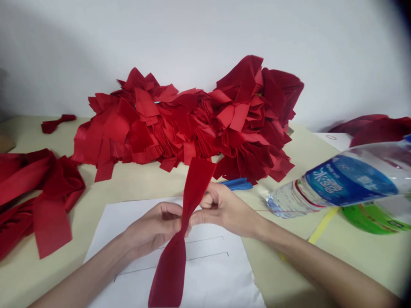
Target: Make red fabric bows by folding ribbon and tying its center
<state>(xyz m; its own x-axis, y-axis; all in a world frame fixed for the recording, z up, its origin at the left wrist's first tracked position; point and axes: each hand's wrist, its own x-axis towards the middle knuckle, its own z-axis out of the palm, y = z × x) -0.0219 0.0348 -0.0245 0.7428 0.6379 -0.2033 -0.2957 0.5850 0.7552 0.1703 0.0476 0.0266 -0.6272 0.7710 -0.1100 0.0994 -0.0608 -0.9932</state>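
A strip of red velvet ribbon (168, 269) is pinched narrow at its middle, its two ends flaring out above and below. My left hand (154, 224) grips the pinched part from the left, thumb and fingers closed on it. From the right, my right hand (224, 209) closes on the same spot with its fingers curled. Whatever else lies between the fingertips is too small to make out. Beneath both hands lies a white paper sheet (221, 273) marked with dark ruled lines. A blue-handled tool (239, 184) is partly hidden behind my right hand.
A large heap of red ribbon pieces (180, 124) lies along the wall. Loose red ribbon (53, 214) is at the left, with a small pinched piece (58, 123) behind it. On the right are a water bottle (349, 179), a green tape roll (369, 220) and more dark red fabric (379, 128).
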